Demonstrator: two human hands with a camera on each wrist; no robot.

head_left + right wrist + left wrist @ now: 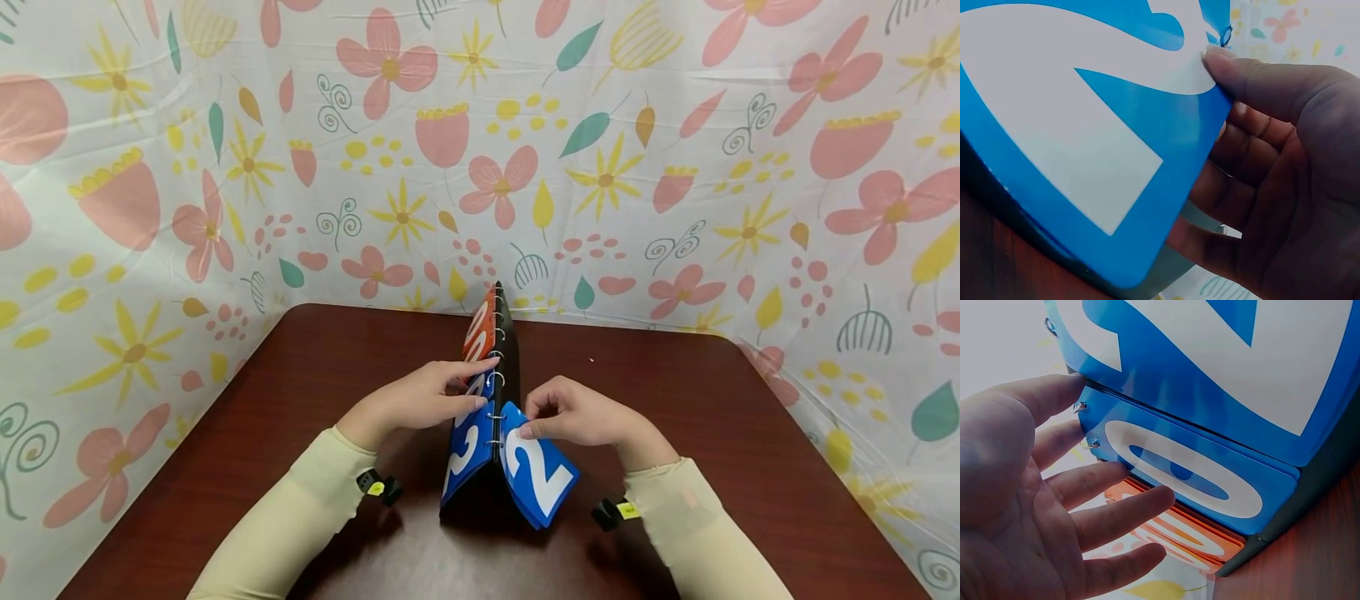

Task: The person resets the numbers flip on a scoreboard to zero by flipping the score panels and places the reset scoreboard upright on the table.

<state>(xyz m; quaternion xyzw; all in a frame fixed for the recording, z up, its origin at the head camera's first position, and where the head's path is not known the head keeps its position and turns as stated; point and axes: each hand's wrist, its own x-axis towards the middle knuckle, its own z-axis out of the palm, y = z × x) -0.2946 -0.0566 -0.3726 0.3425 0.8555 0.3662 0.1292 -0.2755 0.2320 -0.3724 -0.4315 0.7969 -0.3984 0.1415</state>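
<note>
A tabletop flip scoreboard (510, 354) stands like a tent, with metal rings along its ridge. My right hand (581, 417) pinches a large blue card with a white 2 (538, 475) by its edge, thumb on the front and fingers behind; the card is lifted off the right side. My left hand (423, 398) spreads its straight fingers over the ridge. Its thumb touches the large blue card (1179, 369) on the left side, and its fingertips lie by the small blue 0 card (1247, 472). Beyond them are orange cards (481, 321) with white zeros.
The scoreboard stands on a dark reddish-brown table (360, 350). Floral-patterned white cloth (570, 267) hangs around the back and sides. A tiny pale speck (591, 360) lies to the right of the scoreboard. Black wrist devices (617, 512) sit below each wrist.
</note>
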